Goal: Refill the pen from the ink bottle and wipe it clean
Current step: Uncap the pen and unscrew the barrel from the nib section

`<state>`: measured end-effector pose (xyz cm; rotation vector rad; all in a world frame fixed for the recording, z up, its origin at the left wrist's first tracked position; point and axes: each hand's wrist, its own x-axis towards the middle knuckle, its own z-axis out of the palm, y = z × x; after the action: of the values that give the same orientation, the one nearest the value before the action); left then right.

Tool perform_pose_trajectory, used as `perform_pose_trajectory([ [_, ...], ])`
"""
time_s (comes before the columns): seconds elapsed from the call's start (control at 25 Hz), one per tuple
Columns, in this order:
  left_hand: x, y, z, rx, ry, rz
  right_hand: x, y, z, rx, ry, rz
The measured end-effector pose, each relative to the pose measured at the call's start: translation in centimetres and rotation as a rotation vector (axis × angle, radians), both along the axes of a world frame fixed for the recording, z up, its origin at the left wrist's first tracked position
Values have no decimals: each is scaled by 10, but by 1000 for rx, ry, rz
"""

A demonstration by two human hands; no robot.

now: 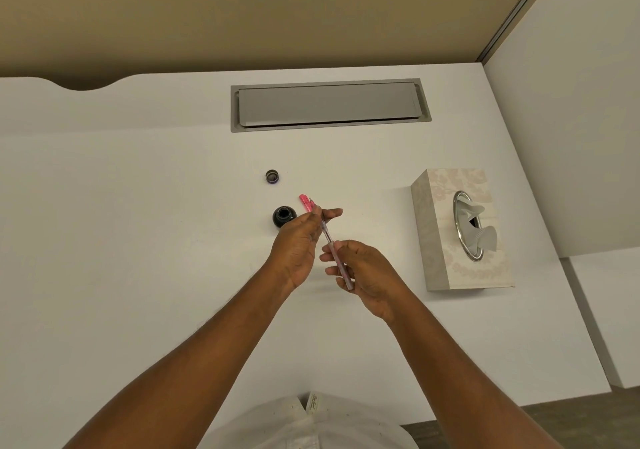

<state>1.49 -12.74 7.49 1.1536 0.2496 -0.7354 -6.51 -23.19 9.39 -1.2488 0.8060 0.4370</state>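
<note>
While aloft, pen (328, 237) between both hands (298, 244) (370, 275).

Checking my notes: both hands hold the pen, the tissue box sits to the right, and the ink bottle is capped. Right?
No: the head view shows the ink bottle open, its cap lying apart on the desk. The rest is right.

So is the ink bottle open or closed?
Open. The ink bottle has a bare mouth, and its cap lies apart on the desk.
</note>
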Motion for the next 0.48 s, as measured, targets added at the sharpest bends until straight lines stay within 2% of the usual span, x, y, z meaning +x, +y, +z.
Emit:
perform_pose_trajectory([
  [0.16,11,5,4,-52,-2,118,-10,-7,-4,-36,-73,99],
  [0.32,24,16,3,-13,-14,164,-17,-17,-16,-78,-80,66],
  [0.4,29,21,2,2,-12,177,-15,-18,-32,-274,-79,55],
  [0.48,31,23,0,1,-1,185,-8,-16,-55,-589,-97,47],
])
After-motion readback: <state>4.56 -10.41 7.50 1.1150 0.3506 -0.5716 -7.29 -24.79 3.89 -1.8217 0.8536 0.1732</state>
